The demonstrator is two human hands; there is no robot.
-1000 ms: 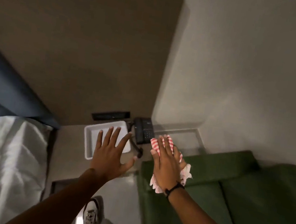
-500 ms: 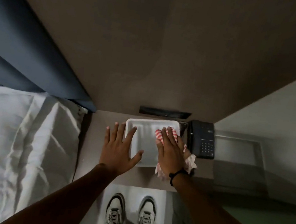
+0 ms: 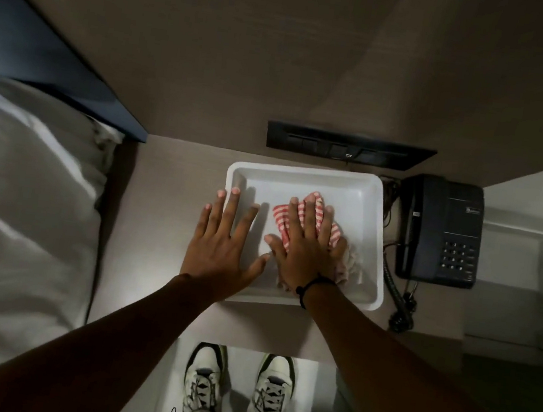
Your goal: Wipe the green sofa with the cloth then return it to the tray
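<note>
A white tray [image 3: 305,172] sits on the beige bedside top [image 3: 168,192]. The red-and-white striped cloth [image 3: 280,213] lies inside the tray, toward its right half. My right hand [image 3: 306,248] lies flat on the cloth with fingers stretched out, pressing it against the tray floor; a black band circles the wrist. My left hand [image 3: 219,251] hovers over the tray's left rim, fingers spread and holding nothing. The green sofa does not show clearly in this view.
A black desk phone [image 3: 440,228] stands right of the tray, its coiled cord [image 3: 399,302] trailing to the front edge. A dark switch panel [image 3: 350,147] is on the wall behind. White bedding [image 3: 21,207] fills the left. My shoes [image 3: 205,380] are below.
My right hand carried the cloth from the sofa's arm leftward and down into the tray. The view swung left, off the sofa and onto the bedside top. My left hand stayed open near the tray.
</note>
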